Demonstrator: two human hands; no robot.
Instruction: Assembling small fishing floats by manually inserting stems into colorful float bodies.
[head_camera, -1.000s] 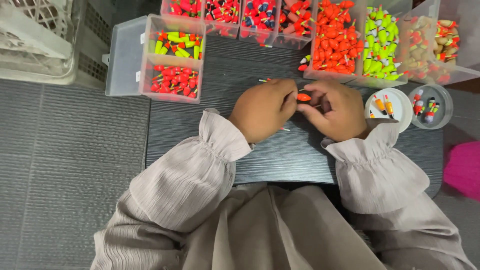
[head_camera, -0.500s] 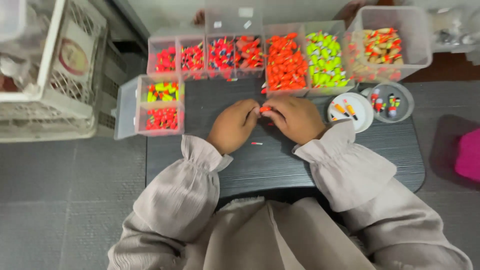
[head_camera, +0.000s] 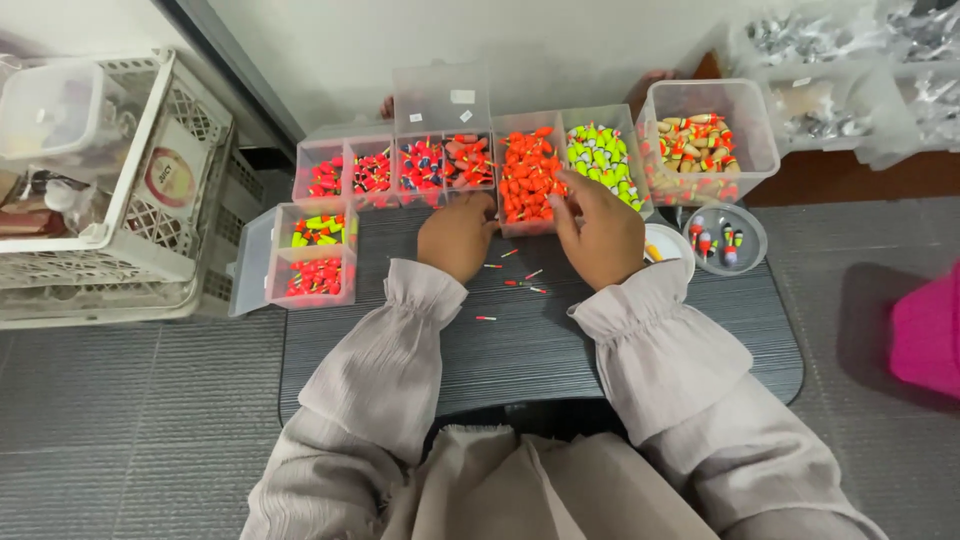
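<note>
Both hands rested at the orange floats' box (head_camera: 530, 175) on the table (head_camera: 560, 350). The left hand (head_camera: 458, 236) was curled, its grip hidden; the right hand (head_camera: 598, 232) spread its fingers over the rim. Sticks (head_camera: 520, 283) lay between.

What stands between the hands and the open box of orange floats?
Nothing visible does. The left hand and right hand sit at the near wall of the orange float box; its top is open.
</note>
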